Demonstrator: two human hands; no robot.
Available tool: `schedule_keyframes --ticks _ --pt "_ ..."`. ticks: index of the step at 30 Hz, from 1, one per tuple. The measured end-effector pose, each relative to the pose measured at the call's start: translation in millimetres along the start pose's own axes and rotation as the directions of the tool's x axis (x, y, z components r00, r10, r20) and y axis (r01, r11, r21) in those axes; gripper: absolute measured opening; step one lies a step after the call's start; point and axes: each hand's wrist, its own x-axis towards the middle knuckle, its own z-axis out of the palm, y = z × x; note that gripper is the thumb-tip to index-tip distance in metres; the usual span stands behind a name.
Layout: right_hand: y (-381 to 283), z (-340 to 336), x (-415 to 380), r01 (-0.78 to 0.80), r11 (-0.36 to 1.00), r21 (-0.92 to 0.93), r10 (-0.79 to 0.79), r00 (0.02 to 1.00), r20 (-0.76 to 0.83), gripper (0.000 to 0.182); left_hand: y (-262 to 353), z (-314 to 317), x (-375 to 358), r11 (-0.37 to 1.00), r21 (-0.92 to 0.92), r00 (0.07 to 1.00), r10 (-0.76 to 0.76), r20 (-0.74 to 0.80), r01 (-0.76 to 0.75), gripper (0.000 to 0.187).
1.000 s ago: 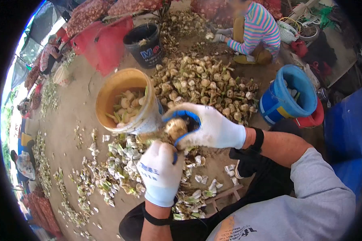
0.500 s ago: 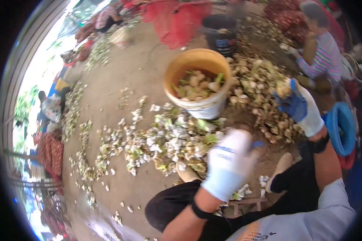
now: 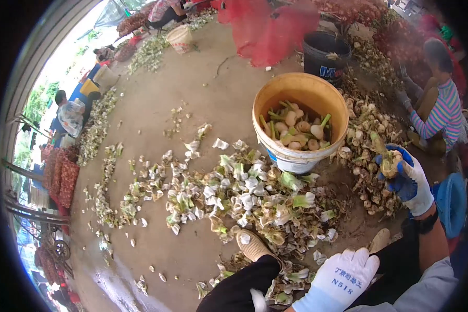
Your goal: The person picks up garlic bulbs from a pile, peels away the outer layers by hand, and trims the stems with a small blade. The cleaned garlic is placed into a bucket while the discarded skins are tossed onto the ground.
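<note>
My right hand [image 3: 408,184], in a white glove with a blue palm, grips an unpeeled garlic bulb [image 3: 390,165] by its side, the short stem pointing up. My left hand [image 3: 343,275], gloved in white, hangs low over my lap with its back up. Its fingers are curled under, and whatever they hold is hidden. Ahead stands a white bucket [image 3: 291,164], orange inside, part filled with peeled garlic bulbs [image 3: 296,127] with green stems. Right of it, close to my right hand, lies a heap of unpeeled garlic [image 3: 366,127]. Garlic skins [image 3: 244,190] cover the floor before my feet.
A black bucket [image 3: 325,57] stands behind the white one. At the right a person in a striped top [image 3: 444,112] sits by the heap. A blue tub [image 3: 450,200] is beside my right arm. Red net sacks [image 3: 62,179] line the left side, and more people sit farther off.
My left hand has dropped down toward my lap. My right hand still holds the garlic bulb, now turned to show more of it. The view has shifted, so the buckets sit lower and farther right.
</note>
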Motion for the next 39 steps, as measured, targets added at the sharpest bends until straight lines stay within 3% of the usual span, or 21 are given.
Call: schedule_keyframes --ticks 5,7,8,12,13,16,20,26,33,35,37,38,39 --pt "7.9 4.2 -3.9 -0.085 0.995 -0.049 0.084 0.996 -0.018 0.094 -29.1 19.5 -0.3 0.998 0.039 0.999 0.045 0.007 -0.045 0.018" --pt "5.4 7.4 -11.7 -0.118 0.988 -0.101 0.116 0.993 -0.021 0.092 -23.9 24.9 4.5 0.996 0.083 0.999 0.038 -0.018 -0.037 0.019" --pt "2.6 8.8 -14.2 -0.12 0.981 -0.152 0.12 0.993 -0.004 0.09 -7.7 6.1 10.2 0.995 -0.074 0.997 -0.066 -0.045 0.063 0.018" --pt "6.5 15.1 -31.7 -0.159 0.965 -0.21 0.175 0.983 0.059 0.086 -16.1 19.1 21.8 0.995 0.077 0.982 0.074 -0.172 -0.062 0.015" --pt "1.8 14.8 -38.0 -0.178 0.933 -0.313 0.218 0.971 0.099 0.084 -13.8 18.7 27.0 0.993 0.088 0.975 0.097 -0.2 -0.08 0.017" --pt "2.4 13.8 -58.1 -0.154 0.962 -0.227 0.202 0.957 0.21 0.077 -9.1 23.3 44.2 0.986 0.124 0.965 0.14 -0.223 -0.114 0.022" --pt "-3.6 4.6 -76.8 0.077 0.907 -0.415 0.02 0.975 0.222 0.071 -4.1 32.3 57.0 0.973 0.202 0.964 0.156 -0.217 -0.112 0.027" --pt "-15.0 -12.3 -97.2 0.189 0.966 -0.175 -0.15 0.966 0.212 0.068 18.9 49.2 75.9 0.96 0.167 0.904 0.269 -0.332 -0.224 0.025" --pt "-26.3 -30.5 -100.6 0.31 0.938 -0.153 -0.28 0.94 0.194 0.067 36.0 50.5 87.3 0.916 0.341 0.875 0.332 -0.353 -0.21 0.028" --pt "-26.1 -36.9 -94.9 0.251 0.961 -0.113 -0.244 0.967 0.072 0.066 38.9 50.2 89.8 0.903 0.378 0.865 0.349 -0.361 -0.207 0.028" --pt "-29.4 -42.1 -90.3 0.274 0.953 -0.128 -0.269 0.962 0.05 0.066 41.4 50.0 93.2 0.948 0.279 0.858 0.265 -0.44 -0.15 0.03" --pt "-29.4 -44.9 -89.6 0.287 0.947 -0.143 -0.285 0.958 0.034 0.067 40.5 50.7 95.9 0.989 0.135 0.864 0.117 -0.491 -0.057 0.034" --pt "-26.6 -47.8 -88.7 0.305 0.94 -0.152 -0.299 0.952 0.057 0.073 40.0 49.6 98.3 0.989 -0.149 0.867 -0.086 -0.49 0.013 0.036"
